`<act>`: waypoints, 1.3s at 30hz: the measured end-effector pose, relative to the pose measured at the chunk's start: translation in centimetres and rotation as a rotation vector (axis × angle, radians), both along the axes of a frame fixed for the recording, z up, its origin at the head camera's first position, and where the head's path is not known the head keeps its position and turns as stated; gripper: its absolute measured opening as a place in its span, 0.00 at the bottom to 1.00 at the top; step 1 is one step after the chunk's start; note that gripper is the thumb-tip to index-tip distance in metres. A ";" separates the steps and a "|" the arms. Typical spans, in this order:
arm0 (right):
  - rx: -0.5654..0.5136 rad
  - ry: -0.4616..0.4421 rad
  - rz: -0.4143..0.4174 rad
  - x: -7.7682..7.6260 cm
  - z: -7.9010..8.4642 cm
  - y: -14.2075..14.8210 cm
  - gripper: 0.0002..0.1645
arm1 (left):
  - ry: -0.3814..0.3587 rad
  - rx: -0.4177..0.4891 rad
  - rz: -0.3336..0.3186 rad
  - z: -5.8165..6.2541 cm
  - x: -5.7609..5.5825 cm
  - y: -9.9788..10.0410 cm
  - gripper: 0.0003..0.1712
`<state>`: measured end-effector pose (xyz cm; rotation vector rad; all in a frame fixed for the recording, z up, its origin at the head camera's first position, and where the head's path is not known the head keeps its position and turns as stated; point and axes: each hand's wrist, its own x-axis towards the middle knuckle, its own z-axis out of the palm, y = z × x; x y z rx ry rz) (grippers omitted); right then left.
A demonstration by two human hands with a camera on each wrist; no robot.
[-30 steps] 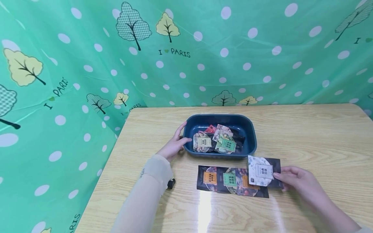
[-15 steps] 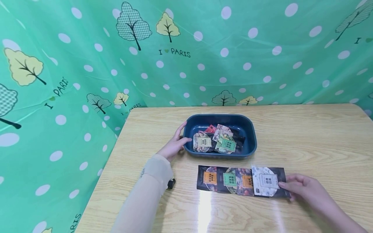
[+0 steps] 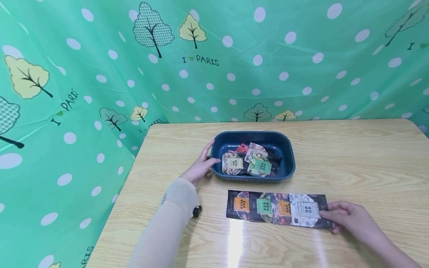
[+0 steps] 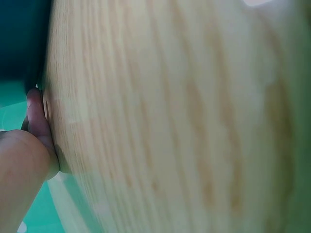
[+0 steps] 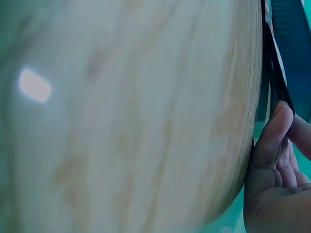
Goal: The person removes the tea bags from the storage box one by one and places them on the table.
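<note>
My right hand pinches the right edge of a black packet with a white patterned front, thumb on top. This packet lies at the right end of a row and overlaps its neighbour. The row's other black packets are one with an orange label, one with a green label and a second orange-labelled packet. In the right wrist view, thumb and finger grip the packet's corner. My left hand holds the left end of a dark blue tub, thumb over its rim.
Several packets lie jumbled inside the tub, among them a green-labelled packet, a cream-labelled packet and a red one. A green polka-dot curtain hangs behind the wooden table. A small black object shows beside the left sleeve.
My right hand has brought the white-fronted packet down and slightly right, onto the end of the row. The left hand and the tub have stayed put.
</note>
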<state>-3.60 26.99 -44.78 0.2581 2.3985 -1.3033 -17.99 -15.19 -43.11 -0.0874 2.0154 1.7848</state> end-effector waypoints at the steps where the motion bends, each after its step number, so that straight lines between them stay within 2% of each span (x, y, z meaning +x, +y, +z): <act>1: 0.016 -0.002 0.007 0.0 0.0 0.0 0.31 | 0.001 -0.001 -0.001 0.0 0.0 0.0 0.46; 10: 0.085 -0.036 0.031 -0.5 0.3 -0.4 0.35 | -0.011 -0.010 0.000 -0.1 -0.2 0.0 0.46; 19: 0.025 -0.028 -0.005 -0.8 0.4 -1.1 0.33 | -0.008 -0.015 0.005 -0.4 -0.4 0.0 0.46; 23: 0.036 -0.024 -0.006 -0.8 0.4 -1.2 0.35 | -0.003 -0.016 0.001 -0.4 -0.4 -0.1 0.46; 28: 0.156 0.039 0.034 -0.8 0.6 -1.1 0.36 | -0.004 -0.010 -0.012 -0.3 -0.4 0.0 0.46; 33: 0.275 0.108 0.066 -0.8 0.6 -1.0 0.34 | -0.010 -0.006 -0.011 -0.3 -0.4 0.0 0.46; 35: 0.257 0.103 0.069 -0.8 0.6 -1.0 0.32 | -0.012 -0.011 -0.006 -0.3 -0.4 0.0 0.46; 39: 0.153 0.063 0.084 -0.8 0.8 -0.9 0.26 | -0.014 -0.015 0.002 -0.4 -0.5 0.0 0.46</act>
